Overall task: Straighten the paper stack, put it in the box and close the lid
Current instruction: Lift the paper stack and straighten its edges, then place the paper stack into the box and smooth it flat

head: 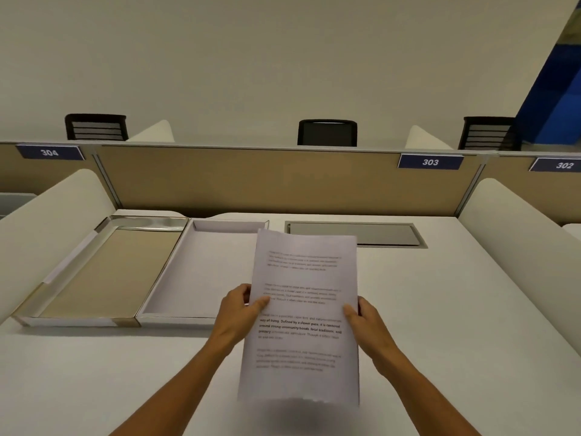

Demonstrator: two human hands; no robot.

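Note:
I hold a paper stack with printed text upright above the white desk, its lower edge blurred and lifted off the surface. My left hand grips its left edge, thumb on the front page. My right hand grips the right edge. The open box lies flat to the left of the stack, its white tray empty. The lid is folded out further left, showing a beige inner face. The stack's top left corner overlaps the tray's far right corner in view.
A grey cable hatch is set into the desk behind the stack. A beige partition with number plates closes the back. Curved white dividers flank the desk on both sides. Black chairs stand beyond the partition.

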